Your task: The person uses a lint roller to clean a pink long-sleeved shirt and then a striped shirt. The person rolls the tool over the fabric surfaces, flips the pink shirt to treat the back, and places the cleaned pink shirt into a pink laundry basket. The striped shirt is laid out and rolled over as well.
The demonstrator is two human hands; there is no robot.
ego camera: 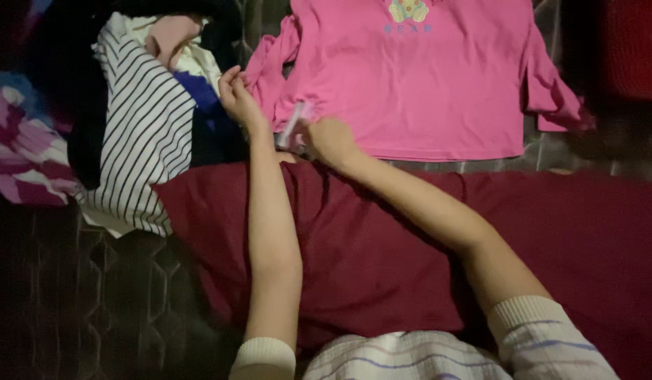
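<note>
A pink top (417, 84) with a small printed picture on its chest lies spread flat at the upper middle. My left hand (238, 98) pinches the end of its left sleeve, fingers closed on the cloth. My right hand (326, 139) grips the top's lower left hem corner, which is bunched and turned up. Both forearms reach across a dark red cloth (382, 253) that lies under and in front of the pink top.
A pile of clothes sits at the left: a black-and-white striped garment (139, 134), a blue piece (206, 105), and a pink-and-white striped cloth (23, 151). A dark quilted surface (79, 302) shows at the lower left. A red item (632, 49) is at the upper right.
</note>
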